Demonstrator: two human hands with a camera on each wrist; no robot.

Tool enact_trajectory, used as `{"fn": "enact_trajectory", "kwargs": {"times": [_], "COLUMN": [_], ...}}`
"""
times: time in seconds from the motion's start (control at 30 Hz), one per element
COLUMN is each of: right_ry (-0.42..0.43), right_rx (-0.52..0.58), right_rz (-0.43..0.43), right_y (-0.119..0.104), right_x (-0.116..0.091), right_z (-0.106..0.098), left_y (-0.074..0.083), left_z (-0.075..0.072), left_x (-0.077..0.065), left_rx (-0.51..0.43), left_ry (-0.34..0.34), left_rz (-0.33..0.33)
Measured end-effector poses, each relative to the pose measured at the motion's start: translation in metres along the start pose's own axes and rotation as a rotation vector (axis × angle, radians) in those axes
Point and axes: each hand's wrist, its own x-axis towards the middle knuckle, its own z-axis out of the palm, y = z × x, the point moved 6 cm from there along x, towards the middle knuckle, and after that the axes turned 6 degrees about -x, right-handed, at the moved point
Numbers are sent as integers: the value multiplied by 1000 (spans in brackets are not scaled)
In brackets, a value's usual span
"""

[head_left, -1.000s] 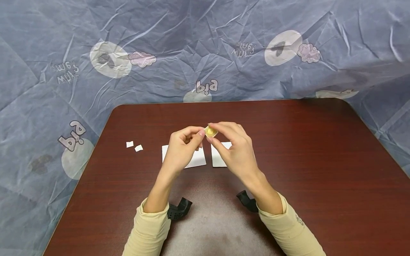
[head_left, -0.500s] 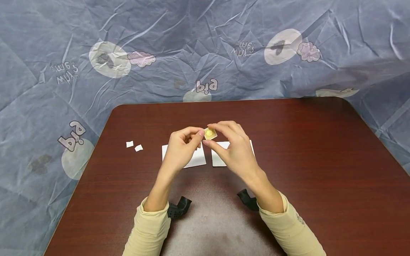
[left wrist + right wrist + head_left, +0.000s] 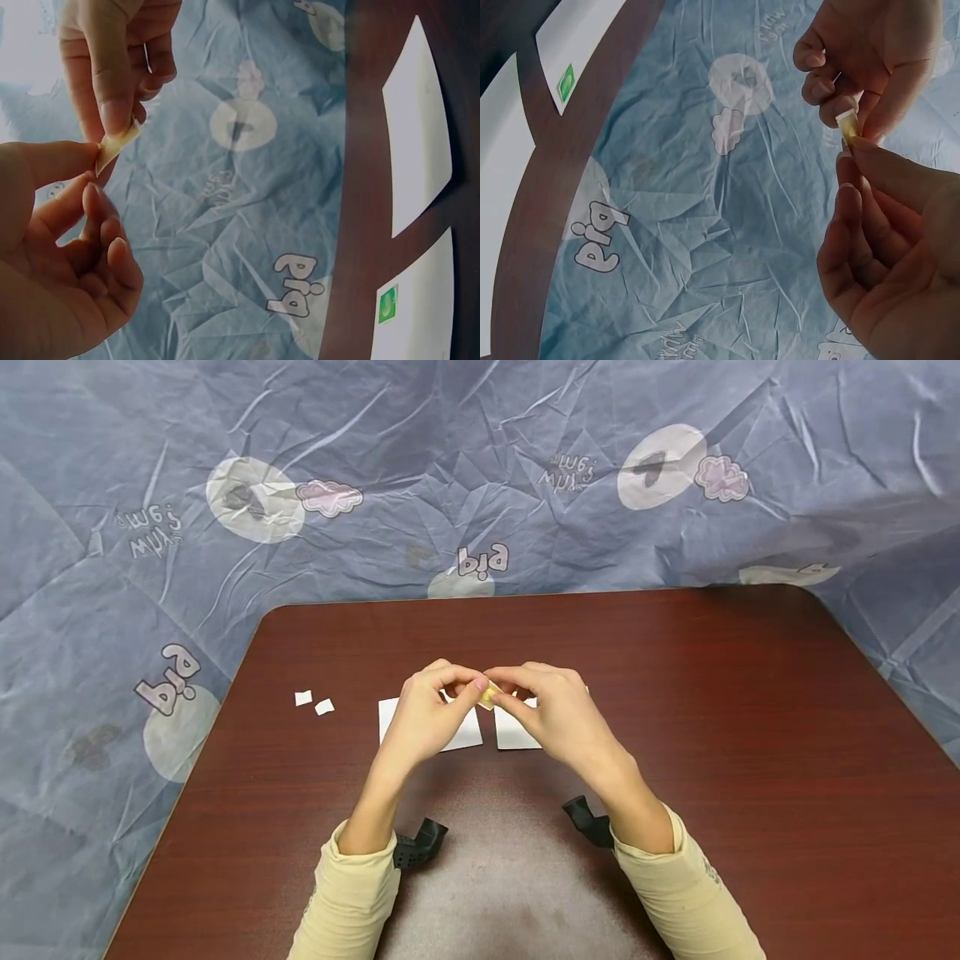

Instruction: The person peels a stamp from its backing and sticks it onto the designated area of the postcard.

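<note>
Up over the table, a small yellow square sticker (image 3: 490, 695) is held between both hands. My left hand (image 3: 429, 714) pinches one edge of it between thumb and forefinger. From the other side my right hand (image 3: 570, 714) pinches it the same way, partly covering it. The wrist views show the sticker (image 3: 118, 145) tilted and nearly edge-on, with the fingertips of the two hands close together. Beneath the hands lie two white cards, a left card (image 3: 467, 733) and a right card (image 3: 513, 732). A green sticker (image 3: 388, 303) is on the left card near a corner.
Two small white paper squares, one (image 3: 303, 697) beside the other (image 3: 324, 707), lie on the left of the dark red-brown table (image 3: 712, 735). A blue printed cloth (image 3: 412, 468) hangs behind the table. Black wrist mounts (image 3: 422, 843) stick out below both forearms.
My right thumb and forefinger were spread apart half a second ago; now they come together on the sticker. The right hand and the sticker sit slightly lower, and the sticker has tilted.
</note>
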Motion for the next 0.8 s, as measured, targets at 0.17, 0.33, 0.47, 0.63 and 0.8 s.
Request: {"fn": "enact_trajectory", "kwargs": {"times": [0.17,0.33,0.47,0.63,0.8], "right_ry": [19,129,216,282,314], "right_rx": [-10,10,25,66,58], "right_rz": [60,89,128,190,228], "right_y": [5,12,21,32,39], "right_x": [1,1,1,0,0], "right_z": [-2,-14,-24,-35,-42], "left_y": [-1,0,-1,-11,-28], "left_z": [2,3,19,54,88], "left_x": [0,0,-1,-2,-6], "left_rx": [-33,-80,-18,74,163], "left_ry": [64,220,269,83,-178], "left_rz": [25,100,174,118,41]}}
